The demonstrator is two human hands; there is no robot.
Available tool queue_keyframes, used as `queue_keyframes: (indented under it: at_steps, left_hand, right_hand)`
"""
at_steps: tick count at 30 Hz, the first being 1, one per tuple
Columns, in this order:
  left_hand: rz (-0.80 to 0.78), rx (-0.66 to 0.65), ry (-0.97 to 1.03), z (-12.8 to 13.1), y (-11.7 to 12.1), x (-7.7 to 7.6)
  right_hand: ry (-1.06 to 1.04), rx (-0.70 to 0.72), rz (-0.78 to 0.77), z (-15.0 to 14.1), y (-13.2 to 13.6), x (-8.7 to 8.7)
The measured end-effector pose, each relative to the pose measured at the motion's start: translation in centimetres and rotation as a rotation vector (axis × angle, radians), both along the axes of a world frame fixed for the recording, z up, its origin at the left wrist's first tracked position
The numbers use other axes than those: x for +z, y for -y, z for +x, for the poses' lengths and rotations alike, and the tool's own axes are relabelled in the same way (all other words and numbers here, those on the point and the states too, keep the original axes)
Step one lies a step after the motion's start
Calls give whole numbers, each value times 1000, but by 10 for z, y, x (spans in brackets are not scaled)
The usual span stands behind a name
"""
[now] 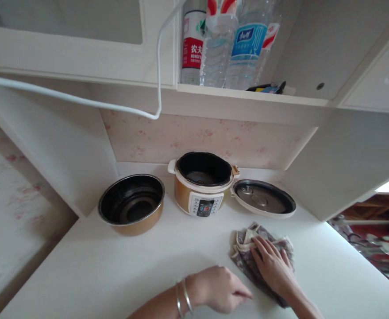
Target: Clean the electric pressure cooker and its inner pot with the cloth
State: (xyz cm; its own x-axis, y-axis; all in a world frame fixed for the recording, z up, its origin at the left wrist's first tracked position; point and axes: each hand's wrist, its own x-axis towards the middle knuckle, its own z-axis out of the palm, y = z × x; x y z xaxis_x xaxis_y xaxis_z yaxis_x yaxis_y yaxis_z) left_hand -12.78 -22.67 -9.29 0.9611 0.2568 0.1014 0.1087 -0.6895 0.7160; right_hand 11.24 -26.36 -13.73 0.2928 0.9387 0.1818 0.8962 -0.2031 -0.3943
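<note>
My right hand [272,266] lies flat with its fingers spread on a crumpled patterned cloth [247,246] on the white counter [114,266]. My left hand [219,288], with bracelets at the wrist, rests on the counter just left of the cloth, fingers loosely curled and the fingertips pointing at the cloth's edge; nothing shows in it. Behind them stands a gold rice cooker [202,186] with its lid [263,198] swung open to the right. The cooker's dark inner pot [132,204] sits on the counter to the left.
A shelf above holds several plastic water bottles [234,44]. A white cable [81,99] runs across the wall at upper left. White cabinet walls enclose the counter on both sides. A cluttered floor area shows at far right.
</note>
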Motion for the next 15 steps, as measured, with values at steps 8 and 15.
queue_keyframes:
  at_steps: [8,15]
  left_hand:
    - [-541,1225,370,-186,-26,5]
    - [-420,1758,765,-275,-34,4]
  right_hand:
    - [-458,395,32,-111,-45,94]
    - [-606,741,-168,-227,-104,123]
